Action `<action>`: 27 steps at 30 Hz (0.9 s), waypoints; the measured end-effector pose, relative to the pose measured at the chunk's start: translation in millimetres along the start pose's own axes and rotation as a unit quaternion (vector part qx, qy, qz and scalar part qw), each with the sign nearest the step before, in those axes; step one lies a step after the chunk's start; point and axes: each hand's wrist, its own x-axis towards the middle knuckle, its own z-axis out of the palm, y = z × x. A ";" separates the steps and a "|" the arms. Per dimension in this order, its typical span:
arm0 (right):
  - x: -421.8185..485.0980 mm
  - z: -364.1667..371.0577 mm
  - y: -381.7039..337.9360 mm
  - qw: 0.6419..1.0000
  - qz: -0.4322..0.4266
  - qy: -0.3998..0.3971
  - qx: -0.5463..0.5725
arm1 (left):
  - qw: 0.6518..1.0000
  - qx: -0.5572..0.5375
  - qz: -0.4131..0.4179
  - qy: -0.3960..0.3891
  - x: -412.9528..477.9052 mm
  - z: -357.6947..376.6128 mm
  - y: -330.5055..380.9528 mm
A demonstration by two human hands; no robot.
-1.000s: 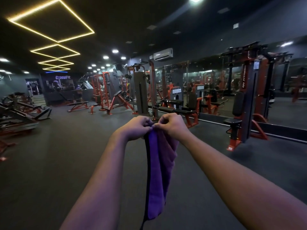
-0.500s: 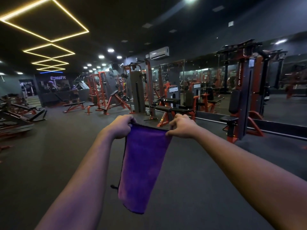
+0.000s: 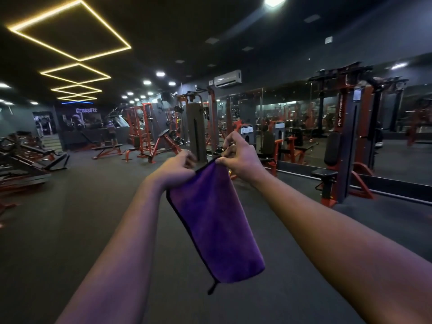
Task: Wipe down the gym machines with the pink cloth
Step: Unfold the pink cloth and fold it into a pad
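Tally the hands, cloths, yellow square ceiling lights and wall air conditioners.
Bare hands: 2 (left hand, right hand)
Purple microfibre cloth, dark-edged: 1
Yellow square ceiling light outlines: 4
White wall-mounted air conditioner: 1
Total: 8

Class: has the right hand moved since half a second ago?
Yes. The right hand, pinching the cloth, has risen: it was level with the red machine's black seat and now sits higher.

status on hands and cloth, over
Left hand and right hand hold cloth by top edge. Cloth hangs free, touching no machine. Nearest machine ahead right, not yet reached.
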 end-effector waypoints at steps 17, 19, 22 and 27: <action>-70.4 -10.6 96.9 0.941 0.235 -0.203 0.132 | 0.951 -0.002 0.134 0.277 25.5 32.3 67.4; -75.8 -9.2 99.5 0.941 0.242 -0.207 0.114 | 0.934 -0.017 0.126 0.334 25.5 23.9 66.2; -79.7 -8.8 105.8 0.944 0.262 -0.186 0.071 | 0.913 -0.038 0.086 0.396 21.8 8.6 60.0; -85.7 -3.6 118.1 0.945 0.322 -0.048 -0.019 | 0.889 -0.035 0.015 0.455 9.6 -8.0 36.3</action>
